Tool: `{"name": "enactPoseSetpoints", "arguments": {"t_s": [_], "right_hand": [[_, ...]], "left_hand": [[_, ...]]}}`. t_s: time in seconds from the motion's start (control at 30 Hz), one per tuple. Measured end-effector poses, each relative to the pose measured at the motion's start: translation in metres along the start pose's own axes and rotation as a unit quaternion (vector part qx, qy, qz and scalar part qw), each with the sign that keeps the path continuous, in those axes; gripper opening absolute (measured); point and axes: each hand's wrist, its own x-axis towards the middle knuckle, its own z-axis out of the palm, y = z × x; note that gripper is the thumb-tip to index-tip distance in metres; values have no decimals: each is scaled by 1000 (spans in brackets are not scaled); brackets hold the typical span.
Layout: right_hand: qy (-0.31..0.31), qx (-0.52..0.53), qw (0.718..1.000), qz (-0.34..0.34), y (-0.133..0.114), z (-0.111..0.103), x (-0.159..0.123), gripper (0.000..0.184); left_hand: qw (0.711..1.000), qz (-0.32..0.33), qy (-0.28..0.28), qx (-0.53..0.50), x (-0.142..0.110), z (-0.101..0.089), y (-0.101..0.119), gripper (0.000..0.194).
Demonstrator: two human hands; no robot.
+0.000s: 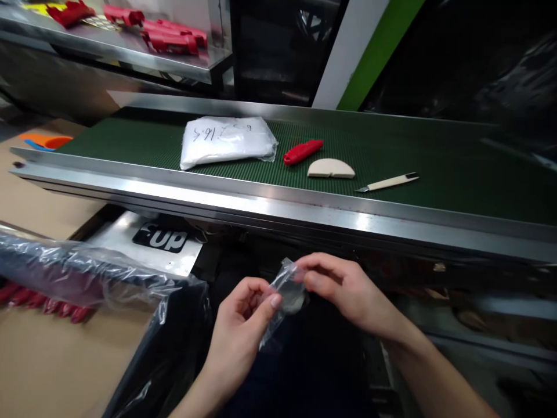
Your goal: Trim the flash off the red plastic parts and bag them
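Between my two hands, in front of the belt's near rail, is a small clear plastic bag [290,290]. My left hand [248,313] pinches its left side between thumb and fingers. At the bag's upper right, my right hand [333,284] pinches it with thumb and forefinger. A greyish, rounded shape shows through the plastic; what it is I cannot make out. Beyond the hands, a red plastic piece [303,152], a cream half-round block [331,168] and a craft knife [387,183] with a pale handle lie on the green conveyor belt [456,174].
A white plastic packet [228,141] with handwriting lies on the belt, behind a raised metal rail [261,203]. Several red parts [169,38] are on a shelf at the back left. At lower left stands a plastic-lined carton [87,360] with red pieces inside.
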Motion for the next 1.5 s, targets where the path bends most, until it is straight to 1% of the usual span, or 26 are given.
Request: {"name": "enactPoseSetpoints", "arguments": {"t_s": [0.1, 0.17, 0.2, 0.23, 0.27, 0.3, 0.33, 0.37, 0.43, 0.47, 0.5, 0.53, 0.67, 0.8, 0.87, 0.93, 1.0, 1.07, 1.1, 1.13, 1.2, 1.27, 1.3, 1.37, 1.43, 1.5], "right_hand": [[-43, -7, 999, 12, 0, -3, -1, 17], [-34, -5, 999, 15, 2, -3, 0, 15], [-27, -3, 999, 21, 3, -1, 0, 15], [-17, -1, 999, 27, 5, 1, 0, 15], [-5, 1, 999, 32, 6, 4, 0, 17], [4, 5, 999, 36, 8, 8, 0, 18], [11, 8, 999, 38, 9, 12, -1, 19], [14, 9, 999, 38, 11, 16, -3, 19], [12, -2, 999, 33, 12, 25, -6, 17], [11, -13, 999, 28, 13, 28, -7, 15], [12, -27, 999, 23, 14, 30, -9, 14], [17, -43, 999, 16, 14, 32, -10, 14], [75, -111, 991, -22, 18, 35, -10, 22], [151, -192, 965, -92, 19, 40, -1, 25], [156, -238, 950, -130, 14, 42, 4, 21], [113, -281, 940, -155, 3, 41, 9, 13], [31, -315, 933, -171, -17, 32, 19, 6], [-49, -367, 911, -183, -44, 13, 38, 17], [-86, -409, 889, -185, -57, 0, 52, 24], [-65, -460, 866, -185, -69, -16, 70, 22], [52, -497, 849, -170, -87, -50, 111, 26], [123, -532, 827, -134, -94, -82, 153, 31], [128, -545, 821, -115, -94, -95, 171, 31], [105, -562, 816, -87, -89, -113, 196, 25], [74, -568, 816, -77, -86, -121, 205, 20], [66, -568, 816, -85, -87, -121, 199, 28]], "left_hand": [[999, 9, -6, 40, 4, -3, -6, 21], [991, 73, 20, 112, 5, -6, -11, 17], [975, 137, 53, 166, 5, -8, -13, 17], [945, 217, 98, 226, 4, -9, -15, 21], [903, 293, 139, 282, 3, -9, -15, 24], [869, 343, 156, 320, 2, -8, -14, 24], [862, 353, 145, 334, 1, -6, -13, 21], [884, 322, 108, 320, 0, -4, -12, 15], [958, 183, 10, 223, 0, 1, -9, 11], [979, 115, -24, 166, 1, 3, -9, 13], [989, 71, -35, 123, 3, 4, -9, 17], [993, 52, -32, 102, 5, 4, -9, 20], [989, 82, 12, 123, 11, 0, -9, 25], [968, 160, 50, 185, 16, -1, -2, 21], [966, 164, 76, 186, 20, -1, 3, 18], [977, 129, 93, 145, 26, -4, 7, 20], [986, 91, 100, 97, 31, -9, 10, 24], [989, 75, 114, 62, 33, -15, 13, 28], [989, 71, 125, 47, 33, -19, 14, 29], [988, 69, 135, 35, 31, -22, 16, 29], [987, 64, 143, 20, 26, -26, 19, 31], [989, 57, 135, 15, 21, -28, 21, 31], [990, 53, 130, 14, 19, -28, 21, 31], [991, 49, 126, 12, 17, -28, 20, 31], [991, 48, 127, 12, 16, -28, 18, 31], [990, 47, 129, 13, 17, -28, 16, 31]]}}
